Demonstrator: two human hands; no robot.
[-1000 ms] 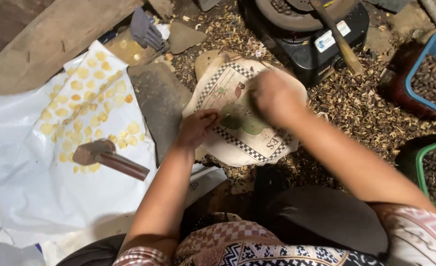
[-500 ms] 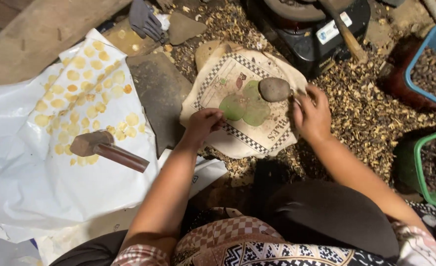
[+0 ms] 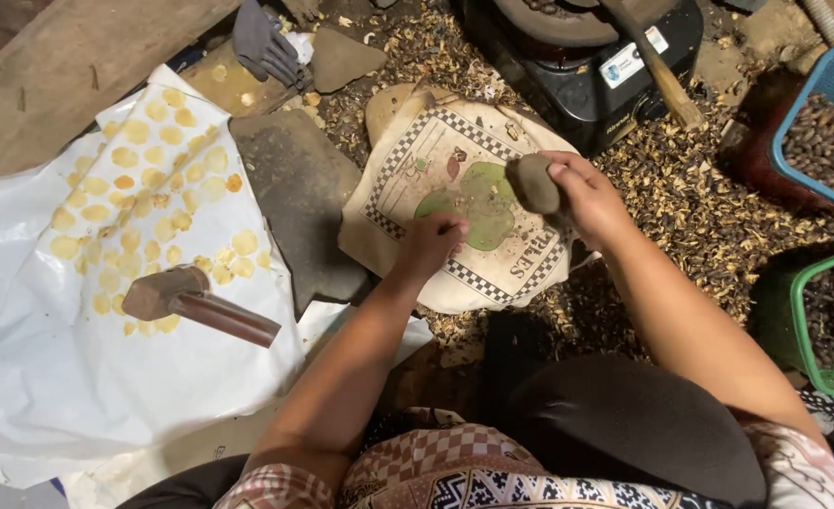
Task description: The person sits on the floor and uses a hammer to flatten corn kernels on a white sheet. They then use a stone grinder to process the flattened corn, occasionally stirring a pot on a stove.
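My right hand [image 3: 591,200] grips a smooth grey-brown stone [image 3: 536,183] and holds it just above a cream cloth [image 3: 408,155] with a checkered border and a green patch in its middle. My left hand [image 3: 431,240] rests on the near part of that cloth, fingers pinched together on something too small to make out. The cloth lies on the ground over scattered husks.
A flat dark stone slab [image 3: 294,193] lies left of the cloth. A white sheet [image 3: 49,349] carries several pale yellow flattened pieces [image 3: 158,188] and a wooden-handled hammer [image 3: 196,302]. A black stove [image 3: 587,57], a blue basket [image 3: 827,123] and a green basket [image 3: 832,325] stand at right.
My right hand came down on the cloth, swung away to the right leaving the stone there, then took the stone up again. My left hand stayed on the cloth.
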